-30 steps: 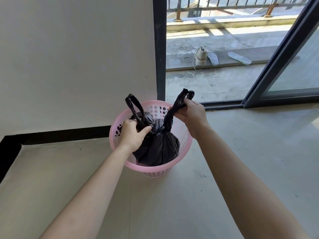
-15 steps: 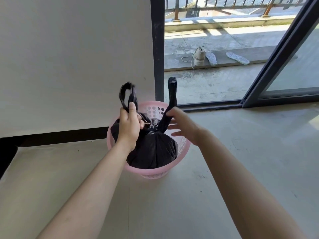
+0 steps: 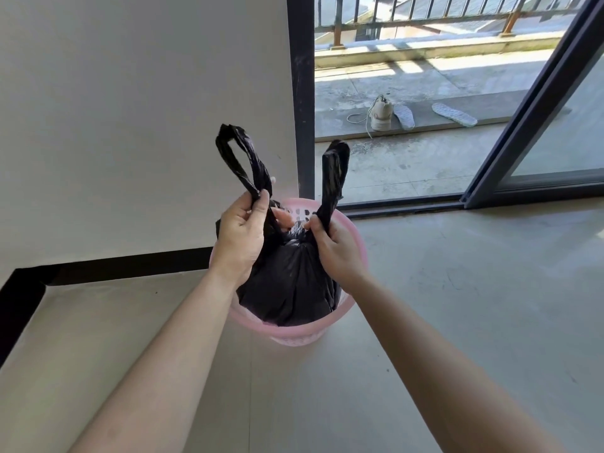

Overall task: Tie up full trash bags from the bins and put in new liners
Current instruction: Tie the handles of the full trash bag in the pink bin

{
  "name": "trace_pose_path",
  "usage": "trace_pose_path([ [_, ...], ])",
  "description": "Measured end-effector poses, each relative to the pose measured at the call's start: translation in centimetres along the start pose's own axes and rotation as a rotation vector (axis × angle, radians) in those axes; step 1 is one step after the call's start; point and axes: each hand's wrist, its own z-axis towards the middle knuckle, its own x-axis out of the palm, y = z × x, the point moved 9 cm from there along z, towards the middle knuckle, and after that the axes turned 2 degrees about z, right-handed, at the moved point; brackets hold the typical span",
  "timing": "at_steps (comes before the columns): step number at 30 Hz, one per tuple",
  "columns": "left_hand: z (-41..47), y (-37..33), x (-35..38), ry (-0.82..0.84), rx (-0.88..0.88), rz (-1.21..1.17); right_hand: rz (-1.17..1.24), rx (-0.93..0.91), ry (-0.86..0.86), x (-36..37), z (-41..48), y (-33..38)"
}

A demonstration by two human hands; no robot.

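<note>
Fingers (image 3: 259,204) of left hand (image 3: 240,238) and right hand (image 3: 337,251) pinch the bag (image 3: 287,282) handles (image 3: 333,171) above the bin (image 3: 294,333); soft, probably slippery, best gripped low

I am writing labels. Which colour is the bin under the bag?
Pink, with small holes in its wall; the bin shows in the head view.

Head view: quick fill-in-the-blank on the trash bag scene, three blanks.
The black trash bag sits inside a ____ perforated bin. The left hand and right hand each grip one bag ____. Outside, beside the shoe, lie ____ loose insoles.
Missing: pink; handle; two.
</note>
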Motion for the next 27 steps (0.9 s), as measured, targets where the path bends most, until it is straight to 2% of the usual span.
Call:
trace_pose_path([
  [2, 0.0, 2.0, 0.3, 0.047, -0.163, 0.004, -0.163, -0.129, 0.075, 0.4, -0.2, 1.3],
  [5, -0.4, 4.7, 0.1, 0.172, -0.376, -0.089, -0.549, -0.326, 0.232, 1.9, -0.4, 2.1],
  [9, -1.9, 4.7, 1.0, 0.515, -0.401, -0.032, -0.698, -0.33, 0.358, 2.4, -0.1, 1.4],
  [10, -2.4, 4.6, 1.2, 0.553, -0.4, -0.011, -0.734, -0.344, 0.387, 2.8, -0.4, 1.4],
  [12, -2.4, 5.0, 1.0, 0.499, -0.418, 0.016, -0.787, -0.381, 0.436, 3.9, -1.1, 1.8],
  [14, -1.6, 5.1, 0.0, 0.325, -0.389, 0.001, -0.735, -0.355, 0.475, 4.6, -1.4, 1.9],
  [17, -0.9, 6.2, -1.6, 0.156, -0.419, -0.125, -0.403, -0.192, 0.496, 3.7, -1.0, 1.5],
  [20, -1.3, 6.1, -1.1, 0.267, -0.432, -0.232, -0.137, -0.037, 0.506, 2.5, -1.0, 0.2],
  [23, -2.3, 5.6, -0.1, 0.46, -0.474, -0.157, -0.218, -0.054, 0.562, 3.2, -1.1, -0.3],
  [25, -2.4, 5.5, -0.1, 0.48, -0.48, -0.075, -0.25, -0.038, 0.605, 3.7, -1.3, -0.4],
  [27, -2.4, 5.4, -0.2, 0.446, -0.494, -0.07, -0.175, 0.053, 0.617, 3.5, -1.2, -0.8],
])
